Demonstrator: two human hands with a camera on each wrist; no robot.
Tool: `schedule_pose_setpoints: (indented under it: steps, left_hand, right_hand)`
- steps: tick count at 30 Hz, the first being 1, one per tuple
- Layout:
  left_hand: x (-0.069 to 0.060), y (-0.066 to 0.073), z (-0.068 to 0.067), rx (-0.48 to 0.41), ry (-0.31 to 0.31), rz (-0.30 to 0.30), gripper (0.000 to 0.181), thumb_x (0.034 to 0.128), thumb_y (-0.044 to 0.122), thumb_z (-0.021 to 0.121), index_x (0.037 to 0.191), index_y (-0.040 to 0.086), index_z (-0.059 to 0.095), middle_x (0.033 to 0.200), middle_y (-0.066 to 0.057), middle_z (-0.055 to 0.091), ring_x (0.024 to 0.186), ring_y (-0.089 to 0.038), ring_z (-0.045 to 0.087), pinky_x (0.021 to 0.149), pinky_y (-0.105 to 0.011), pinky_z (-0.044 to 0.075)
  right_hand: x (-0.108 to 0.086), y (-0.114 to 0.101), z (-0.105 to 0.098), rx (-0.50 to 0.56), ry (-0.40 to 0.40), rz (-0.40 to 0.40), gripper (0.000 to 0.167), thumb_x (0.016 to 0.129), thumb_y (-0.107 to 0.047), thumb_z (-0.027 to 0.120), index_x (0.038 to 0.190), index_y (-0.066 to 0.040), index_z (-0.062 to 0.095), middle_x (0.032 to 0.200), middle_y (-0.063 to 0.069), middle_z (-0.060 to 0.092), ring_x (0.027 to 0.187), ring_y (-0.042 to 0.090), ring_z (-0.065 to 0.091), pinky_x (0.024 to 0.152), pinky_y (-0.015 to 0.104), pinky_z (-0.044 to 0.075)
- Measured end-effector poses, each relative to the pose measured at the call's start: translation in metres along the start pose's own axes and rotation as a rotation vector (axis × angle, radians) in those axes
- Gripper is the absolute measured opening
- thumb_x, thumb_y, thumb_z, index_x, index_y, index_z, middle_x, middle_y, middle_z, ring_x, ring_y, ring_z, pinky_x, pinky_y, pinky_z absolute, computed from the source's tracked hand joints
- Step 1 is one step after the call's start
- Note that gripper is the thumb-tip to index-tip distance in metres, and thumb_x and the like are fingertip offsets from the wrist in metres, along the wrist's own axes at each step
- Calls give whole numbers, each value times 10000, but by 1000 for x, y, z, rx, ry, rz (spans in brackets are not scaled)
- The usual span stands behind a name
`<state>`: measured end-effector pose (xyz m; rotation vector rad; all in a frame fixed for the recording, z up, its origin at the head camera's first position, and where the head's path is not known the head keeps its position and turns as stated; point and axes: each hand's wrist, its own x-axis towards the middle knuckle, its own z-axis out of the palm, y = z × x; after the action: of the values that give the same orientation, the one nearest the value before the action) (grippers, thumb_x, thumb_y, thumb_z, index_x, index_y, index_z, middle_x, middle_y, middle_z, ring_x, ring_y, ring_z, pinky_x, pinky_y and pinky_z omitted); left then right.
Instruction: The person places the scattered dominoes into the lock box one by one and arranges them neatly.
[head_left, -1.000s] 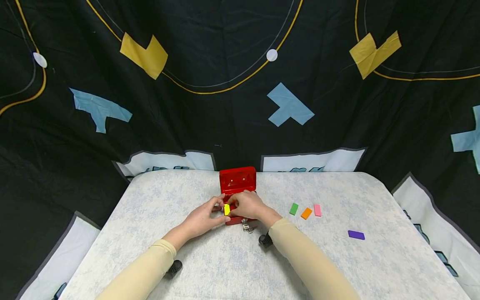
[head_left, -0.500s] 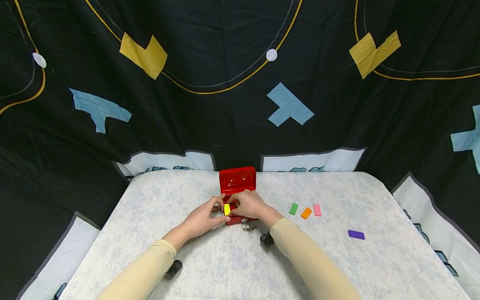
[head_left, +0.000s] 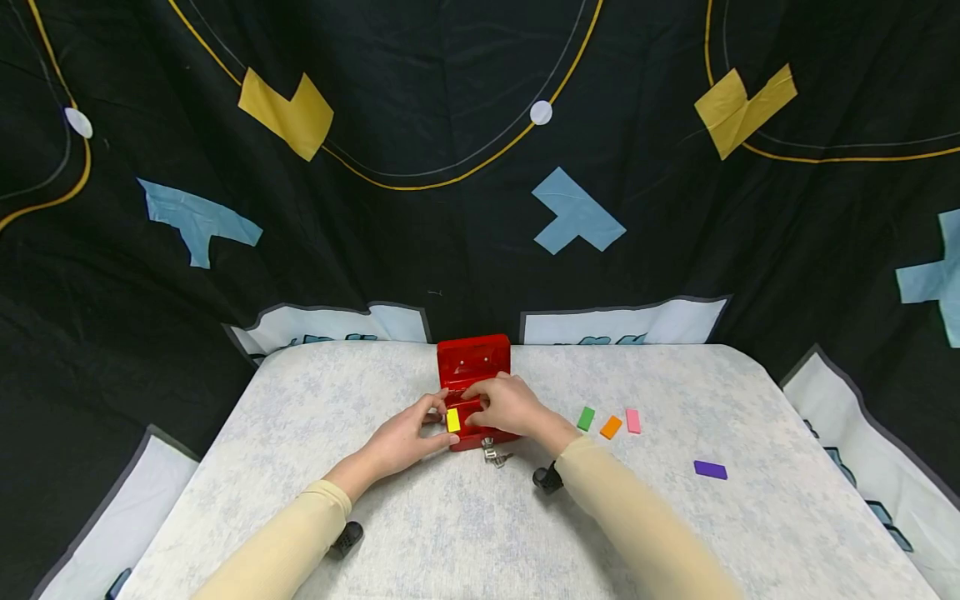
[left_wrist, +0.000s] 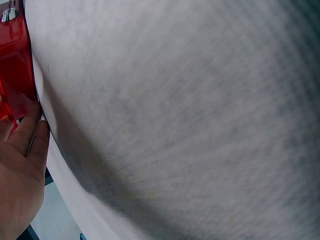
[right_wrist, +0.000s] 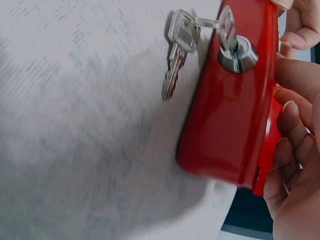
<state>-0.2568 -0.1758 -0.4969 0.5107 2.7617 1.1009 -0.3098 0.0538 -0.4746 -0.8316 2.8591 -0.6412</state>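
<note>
While the left hand [head_left: 401,433] grips the left end of the red box [right_wrist: 220,140], thumb and fingers spread around it, the right hand [head_left: 513,407] arches over the right half, thumb and forefinger apart, nothing visible between. Yellow block [head_left: 453,420] sits inside, left end. Lid [head_left: 474,354] stands open, far side; keys [right_wrist: 182,35] at near-side lock [right_wrist: 239,59]. To the right: green block [head_left: 586,418], orange block [head_left: 611,427], pink block [head_left: 633,421]; farther right and nearer, purple block [head_left: 710,470].
</note>
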Motion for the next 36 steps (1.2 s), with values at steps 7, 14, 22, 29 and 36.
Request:
schedule_pose_setpoints:
  steps: [7,14,22,29,36]
  left_hand:
    - [1,0,1,7,-2,-11,434,905,483,763,1166,230,527,1622,89,371,1270,-176,581,1041,-525,440]
    - [1,1,0,2,-4,-13,433,907,478,761,1172,227,527,1621,83,374,1266,-188,579,1027,-522,448]
    - [0,4,-1,7,-4,-21,441,902,482,762,1181,232,528,1617,73,386,1274,-201,577,1041,-532,441]
    - [-1,4,-1,-5,-2,-19,435,904,470,764,1168,213,532,1616,71,386,1275,-192,579,1044,-515,438]
    - [-1,3,-1,7,5,-13,436,901,483,763,1153,213,533,1616,71,387,1270,-177,582,1035,-506,441]
  right_hand:
    - [-7,5,-9,43,22,3,401,873,-362,817,1232,-196,748,663,-74,567,811,140,519,804,358,396]
    - [-17,7,-18,61,36,4,413,873,-362,821,1249,-214,737,693,-79,583,841,135,535,788,350,428]
    - [-33,17,-28,71,62,-18,423,872,-361,823,1254,-201,736,715,-105,575,849,132,514,737,341,433]
    - [-49,30,-39,125,93,0,415,867,-332,830,1241,-175,741,774,-111,595,872,141,518,723,347,454]
    - [-63,50,-47,169,128,14,405,880,-281,818,1248,-137,729,826,-112,589,926,227,550,735,345,464]
